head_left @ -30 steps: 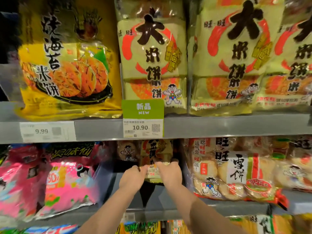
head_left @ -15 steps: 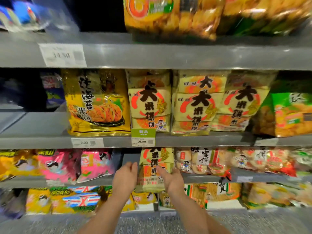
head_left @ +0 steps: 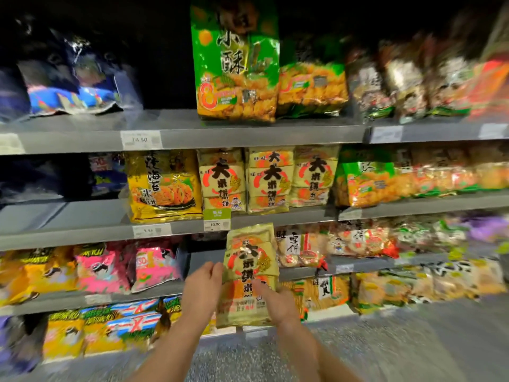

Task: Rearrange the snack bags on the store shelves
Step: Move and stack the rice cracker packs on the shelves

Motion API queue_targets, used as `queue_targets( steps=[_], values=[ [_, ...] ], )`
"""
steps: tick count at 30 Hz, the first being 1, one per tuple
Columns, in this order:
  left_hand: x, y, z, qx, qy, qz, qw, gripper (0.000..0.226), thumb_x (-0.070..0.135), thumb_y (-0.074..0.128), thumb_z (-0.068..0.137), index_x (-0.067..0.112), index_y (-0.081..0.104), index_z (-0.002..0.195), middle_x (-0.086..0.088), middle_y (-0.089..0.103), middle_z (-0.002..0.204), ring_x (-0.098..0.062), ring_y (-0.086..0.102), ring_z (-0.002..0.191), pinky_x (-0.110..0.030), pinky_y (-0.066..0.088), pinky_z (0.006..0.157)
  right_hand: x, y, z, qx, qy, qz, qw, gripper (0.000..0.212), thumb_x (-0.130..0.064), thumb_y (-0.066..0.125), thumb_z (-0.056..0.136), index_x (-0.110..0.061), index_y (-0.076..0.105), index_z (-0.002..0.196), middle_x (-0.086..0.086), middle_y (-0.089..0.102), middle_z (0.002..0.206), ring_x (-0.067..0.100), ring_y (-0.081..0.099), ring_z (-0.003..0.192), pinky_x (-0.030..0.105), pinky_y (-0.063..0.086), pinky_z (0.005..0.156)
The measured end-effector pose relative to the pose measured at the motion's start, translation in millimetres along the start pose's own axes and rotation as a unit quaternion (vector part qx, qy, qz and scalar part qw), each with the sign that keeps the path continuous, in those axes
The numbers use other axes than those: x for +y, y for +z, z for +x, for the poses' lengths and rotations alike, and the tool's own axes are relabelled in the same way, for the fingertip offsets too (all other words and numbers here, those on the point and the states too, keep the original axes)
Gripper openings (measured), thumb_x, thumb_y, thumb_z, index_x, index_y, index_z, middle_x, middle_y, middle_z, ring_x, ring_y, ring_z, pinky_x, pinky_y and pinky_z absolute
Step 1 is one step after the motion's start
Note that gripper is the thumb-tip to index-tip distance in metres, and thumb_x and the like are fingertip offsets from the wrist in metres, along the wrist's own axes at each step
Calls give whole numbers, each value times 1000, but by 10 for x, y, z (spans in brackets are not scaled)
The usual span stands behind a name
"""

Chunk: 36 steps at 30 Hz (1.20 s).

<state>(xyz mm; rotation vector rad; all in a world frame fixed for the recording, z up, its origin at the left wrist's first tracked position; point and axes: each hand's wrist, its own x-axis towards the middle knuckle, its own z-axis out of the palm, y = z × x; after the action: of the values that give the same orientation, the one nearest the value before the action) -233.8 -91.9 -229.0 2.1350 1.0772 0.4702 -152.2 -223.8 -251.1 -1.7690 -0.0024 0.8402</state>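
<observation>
The rice cracker bag [head_left: 249,260] hangs straight below the green "new" price tag [head_left: 216,215], upright and in front of the shelving, held between two bare hands. It is a tall pale yellow-green pack with big black characters inside a red ring and an orange band lower down.

The left hand [head_left: 202,288], below and slightly left of the tag, grips the bag's left edge with its fingers close together and curled in. The right hand [head_left: 275,301], below and right of the tag, clamps the lower right side, with one digit lying across the front. Its other fingers are hidden behind the pack, and the small print on the bag's bottom label is too blurred to read.

Directly above the tag stand matching rice cracker bags [head_left: 268,179], and up and to its left is a yellow seaweed cracker bag [head_left: 164,186]. Pink snack bags [head_left: 154,264] lie below and left of the tag. The grey metal shelf edge [head_left: 82,232] carries the tag. Far below the tag is speckled grey floor [head_left: 385,340]. Well to the tag's right, the packs smear into blur, and the space high above is dark.
</observation>
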Motion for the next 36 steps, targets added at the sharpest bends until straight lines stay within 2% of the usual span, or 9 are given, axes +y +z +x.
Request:
queue_targets(
  steps=[2, 5, 10, 14, 18, 24, 29, 34, 36],
  values=[
    [119, 17, -101, 1, 7, -8, 1000, 30, 28, 39, 96, 10, 50, 74, -18, 62, 81, -35, 58, 87, -34, 30, 62, -30, -158, -115, 5, -29, 14, 999, 58, -48, 69, 76, -9, 52, 115, 6, 59, 114, 25, 54, 102, 35, 42, 91],
    [372, 134, -163, -2, 27, -18, 999, 30, 28, 39, 95, 9, 54, 77, -13, 60, 77, -33, 58, 85, -36, 36, 64, -94, -460, -173, 12, -82, 43, 996, 79, -58, 74, 63, -10, 56, 122, 4, 64, 116, 21, 59, 102, 34, 45, 84],
    [865, 464, -48, -14, 42, -27, 999, 35, 30, 40, 96, 20, 40, 62, -3, 49, 57, -24, 56, 64, -34, 30, 54, -339, -1089, 64, -8, -159, 88, 983, 78, -50, 74, 70, -14, 45, 133, 0, 57, 128, 14, 57, 107, 24, 44, 77],
    [1290, 767, 177, -27, 32, -41, 998, 30, 33, 38, 96, 24, 46, 69, 1, 54, 64, -12, 50, 56, -28, 33, 52, -609, -1521, 521, -20, -200, 82, 976, 95, -61, 76, 61, -18, 38, 137, -1, 52, 135, 20, 54, 117, 39, 45, 97],
    [1596, 1057, 338, -26, 34, -60, 997, 28, 33, 41, 96, 15, 55, 79, -1, 56, 64, -15, 52, 57, -28, 32, 52, -634, -1880, 984, -67, -190, 84, 976, 105, -61, 82, 51, -19, 39, 137, 6, 57, 130, 21, 63, 108, 46, 50, 94],
    [1672, 1379, 505, -22, 20, -57, 998, 29, 32, 40, 96, 20, 48, 71, 4, 47, 56, -12, 44, 49, -29, 29, 49, -525, -2083, 1296, -106, -166, 139, 970, 104, -60, 82, 52, -35, 33, 140, 0, 44, 144, 28, 50, 124, 58, 42, 99],
    [1737, 1562, 722, -29, 17, -66, 997, 33, 33, 35, 97, 17, 51, 73, -3, 54, 61, -20, 53, 58, -32, 35, 54, -856, -2128, 1506, -71, -208, 129, 967, 112, -61, 79, 53, -24, 26, 145, 0, 36, 148, 26, 42, 132, 46, 39, 104],
    [1783, 1547, 1008, -18, 39, -62, 997, 36, 36, 31, 97, 15, 57, 85, -4, 62, 74, -13, 56, 68, -35, 44, 64, -1089, -2041, 1692, -83, -219, 141, 962, 90, -37, 72, 76, -17, 21, 147, -2, 29, 150, 22, 31, 137, 36, 34, 103],
    [1766, 1546, 1103, -15, 54, -57, 997, 34, 39, 33, 96, 15, 55, 87, -5, 62, 77, -15, 58, 71, -39, 47, 68, -1185, -1952, 1743, -83, -226, 145, 960, 94, -42, 75, 72, -18, 23, 146, -7, 33, 144, 21, 36, 134, 33, 33, 105]
  ],
)
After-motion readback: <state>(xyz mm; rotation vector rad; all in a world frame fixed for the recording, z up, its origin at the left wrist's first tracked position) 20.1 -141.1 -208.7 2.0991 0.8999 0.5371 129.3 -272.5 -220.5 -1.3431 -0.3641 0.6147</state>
